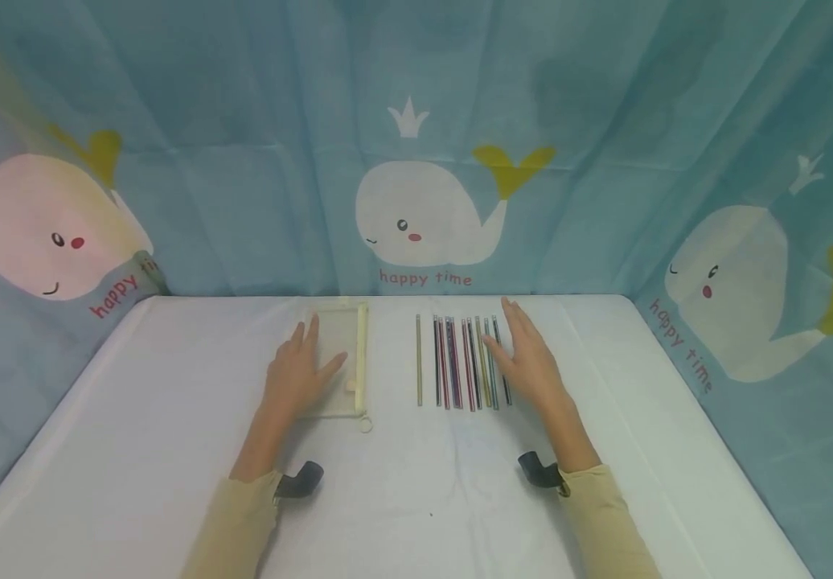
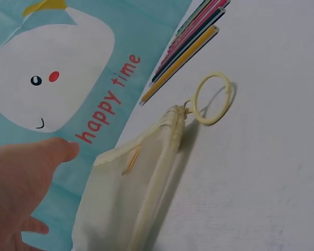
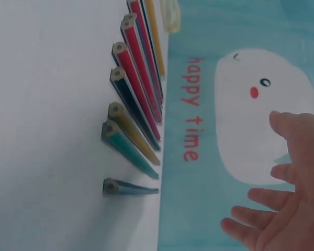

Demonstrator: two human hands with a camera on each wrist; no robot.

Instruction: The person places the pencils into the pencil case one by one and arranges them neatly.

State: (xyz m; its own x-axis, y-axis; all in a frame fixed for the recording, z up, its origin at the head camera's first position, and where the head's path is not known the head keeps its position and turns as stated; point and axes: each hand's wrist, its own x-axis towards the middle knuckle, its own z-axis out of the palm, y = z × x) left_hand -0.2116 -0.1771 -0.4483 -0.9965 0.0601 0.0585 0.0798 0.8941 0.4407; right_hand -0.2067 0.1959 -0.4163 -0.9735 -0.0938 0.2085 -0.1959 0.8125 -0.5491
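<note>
My left hand (image 1: 295, 374) is spread over a pale yellow mesh zip pouch (image 1: 333, 362), fingers extended and thumb out to the right. In the left wrist view the pouch (image 2: 125, 193) shows its zip edge and a ring pull (image 2: 213, 98), with the thumb apart from it. Several coloured pencils (image 1: 453, 362) lie side by side on the table, right of the pouch. My right hand (image 1: 532, 362) hovers by the rightmost pencil, fingers straight, holding nothing. From the right wrist, the flat ends of the pencils (image 3: 128, 57) show red, dark blue, yellow and green.
A white cloth (image 1: 416, 482) covers the table. Blue curtains (image 1: 243, 217) printed with whales hang at its back and sides. One yellow pencil (image 1: 419, 360) lies a little apart at the left of the row. Black wrist mounts (image 1: 302, 480) sit at both cuffs.
</note>
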